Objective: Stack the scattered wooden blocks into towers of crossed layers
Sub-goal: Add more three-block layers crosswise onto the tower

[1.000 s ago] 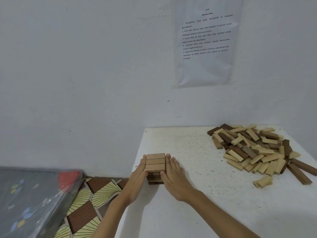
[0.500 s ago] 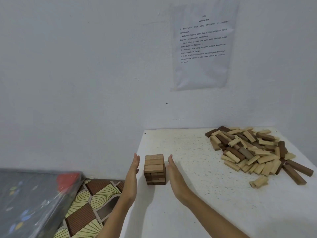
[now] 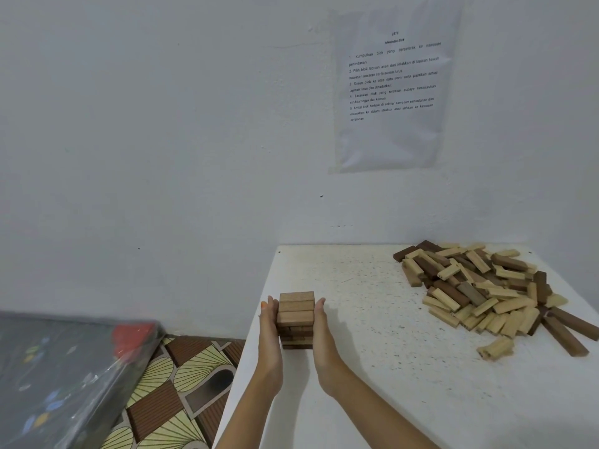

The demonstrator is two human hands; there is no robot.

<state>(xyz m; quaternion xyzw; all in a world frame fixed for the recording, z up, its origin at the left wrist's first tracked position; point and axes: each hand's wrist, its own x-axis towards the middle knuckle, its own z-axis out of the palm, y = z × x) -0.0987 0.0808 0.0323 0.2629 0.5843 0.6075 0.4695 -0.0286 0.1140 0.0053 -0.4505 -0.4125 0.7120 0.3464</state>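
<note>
- Between the two flat palms: a small tower (image 3: 296, 319) of wooden blocks, standing upright near the left edge of the white speckled table (image 3: 372, 367).
- Left hand (image 3: 269, 338) flat and open, fingers straight and pointing away from the person, palm against the tower's left face.
- Right hand (image 3: 324, 338) likewise flat, palm against the tower's right face. Neither hand curls round the blocks; the grip is a narrow two-sided press, tower sandwiched.
- Top layer shows three light-brown blocks side by side, running hand to hand; layers under it look crossed, with darker wood low down. Exact layer count cannot be told.
- Well to the right of the hands and further from the person: loose pile of blocks (image 3: 486, 293), pale and dark mixed, lying at all angles on the same table.
- One pale block (image 3: 495, 348) lies apart at the pile's near edge.
- Above the grip, on the wall: printed sheet (image 3: 393, 89).
- Left of the hands, below table level: patterned floor (image 3: 181, 384) and a plastic-wrapped dark object (image 3: 64, 377).
</note>
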